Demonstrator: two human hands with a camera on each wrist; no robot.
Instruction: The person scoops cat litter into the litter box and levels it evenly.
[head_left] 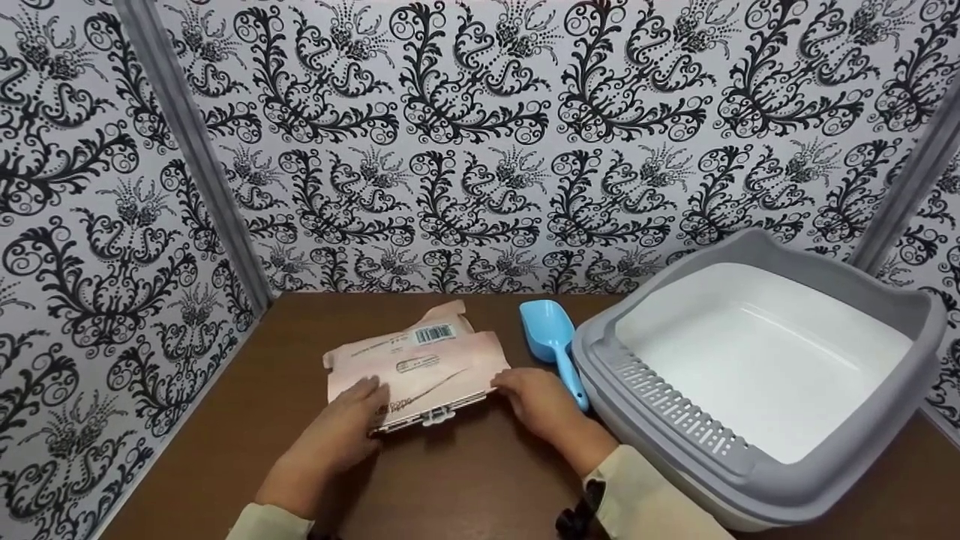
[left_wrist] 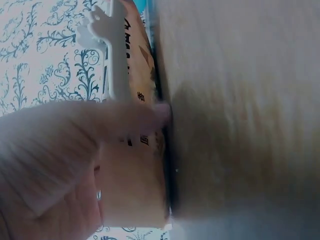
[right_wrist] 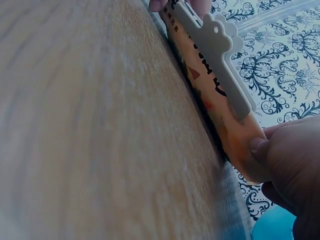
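Observation:
A pink printed bag (head_left: pixel 420 367) with a barcode lies on the brown table, folded over at its near edge. A white sealing clip (head_left: pixel 437 416) sits along that edge; both wrist views show the long clip (right_wrist: pixel 217 55) with its paw-like end. My left hand (head_left: pixel 337 424) grips the bag's near left corner, fingers on top. In the left wrist view the thumb of the left hand (left_wrist: pixel 65 145) lies across the bag's front, beside the clip. With thumb and fingers, my right hand (head_left: pixel 544 405) pinches the near right corner. The bag's underside is hidden.
A blue scoop (head_left: pixel 551 337) lies right of the bag, its handle close to my right hand. Farther right stands a large white litter box with a grey rim (head_left: pixel 795 484) and a slotted front ledge. Patterned walls (head_left: pixel 480 150) border the table (head_left: pixel 480 487).

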